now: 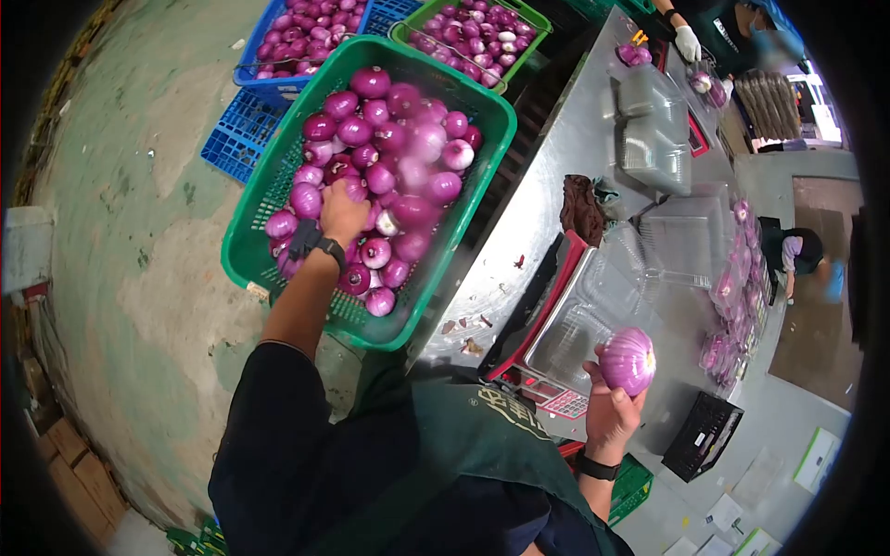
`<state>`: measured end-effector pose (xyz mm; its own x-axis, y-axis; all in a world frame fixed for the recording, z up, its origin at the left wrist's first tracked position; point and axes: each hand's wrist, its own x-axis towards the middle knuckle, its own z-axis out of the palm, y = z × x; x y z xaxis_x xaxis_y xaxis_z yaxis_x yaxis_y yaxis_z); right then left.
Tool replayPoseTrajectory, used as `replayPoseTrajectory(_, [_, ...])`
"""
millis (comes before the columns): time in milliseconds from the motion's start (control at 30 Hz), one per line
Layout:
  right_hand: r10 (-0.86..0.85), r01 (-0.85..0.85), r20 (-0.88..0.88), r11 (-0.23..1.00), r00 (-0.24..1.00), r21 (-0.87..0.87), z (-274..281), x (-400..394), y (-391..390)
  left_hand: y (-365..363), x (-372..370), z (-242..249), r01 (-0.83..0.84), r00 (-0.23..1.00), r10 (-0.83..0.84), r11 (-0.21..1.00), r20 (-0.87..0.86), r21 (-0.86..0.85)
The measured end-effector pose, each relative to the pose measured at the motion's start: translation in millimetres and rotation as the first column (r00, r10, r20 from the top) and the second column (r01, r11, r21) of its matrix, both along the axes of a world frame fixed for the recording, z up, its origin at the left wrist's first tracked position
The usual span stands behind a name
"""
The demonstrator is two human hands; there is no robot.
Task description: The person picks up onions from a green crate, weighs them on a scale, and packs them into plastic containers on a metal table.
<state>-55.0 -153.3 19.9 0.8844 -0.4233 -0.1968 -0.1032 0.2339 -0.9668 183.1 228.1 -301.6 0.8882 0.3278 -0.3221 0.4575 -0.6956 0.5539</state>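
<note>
My left hand (345, 213) reaches into a green plastic basket (243, 232) heaped with peeled red onions (353, 131). Its fingers are curled round one of the onions, and the fingertips are partly hidden among them. Above the steel table, my right hand (612, 417) holds up a single red onion (629, 361) between thumb and fingers. Beside that hand, an open clear plastic container (593, 301) lies on a red-edged scale with a keypad (564, 402).
Blue (243, 139) and light green (547, 23) crates of onions stand beyond the basket. Stacked clear containers (654, 139), a brown cloth (581, 208), packed onions (732, 306) and a black crate (703, 435) are on the steel table (505, 222). A co-worker's gloved hand (687, 44) is at the far end.
</note>
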Motion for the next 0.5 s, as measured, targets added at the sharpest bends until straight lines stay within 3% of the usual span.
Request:
replayPoseTrajectory(67, [-0.016, 0.016, -0.005, 1.000, 1.000, 0.012, -5.8, -4.9, -15.9, 6.0, 12.1, -19.2, 0.065, 0.998, -0.064, 0.997, -0.011, 0.051])
replayPoseTrajectory(133, [-0.155, 0.154, -0.012, 0.963, 0.988, 0.222, -10.1, -8.6, -26.8, 5.2, 21.1, -33.5, 0.095, 0.995, -0.093, 0.994, -0.044, 0.051])
replayPoseTrajectory(267, [-0.122, 0.131, -0.068, 0.980, 0.990, 0.152, -6.8, 0.6, -34.8, 1.4, 33.6, -53.4, 0.093, 0.981, -0.082, 0.994, -0.175, 0.058])
replayPoseTrajectory(333, [-0.113, 0.120, -0.068, 0.986, 0.991, 0.113, -5.8, 5.1, -36.2, 6.3, 28.7, -56.2, 0.112, 0.987, -0.098, 0.988, -0.125, 0.110])
replayPoseTrajectory(400, [-0.104, 0.109, -0.058, 0.991, 0.993, 0.081, -7.7, 7.3, -38.6, 23.4, 23.8, -78.7, -0.132, 0.987, 0.090, 0.929, -0.135, -0.345])
replayPoseTrajectory(433, [-0.130, 0.133, -0.054, 0.989, 0.990, 0.060, -8.7, 5.2, -40.9, 17.4, 15.1, -15.6, -0.329, 0.931, 0.155, 0.745, -0.329, -0.580])
replayPoseTrajectory(467, [-0.154, 0.156, -0.051, 0.987, 0.987, 0.041, -9.3, 1.3, -44.4, 23.9, 3.1, -13.9, -0.323, 0.933, 0.152, 0.751, -0.326, -0.576])
replayPoseTrajectory(500, [-0.137, 0.139, -0.051, 0.990, 0.989, 0.035, -11.3, -4.2, -51.9, 32.8, -5.5, -7.1, -0.412, 0.906, 0.074, 0.384, -0.417, -0.826])
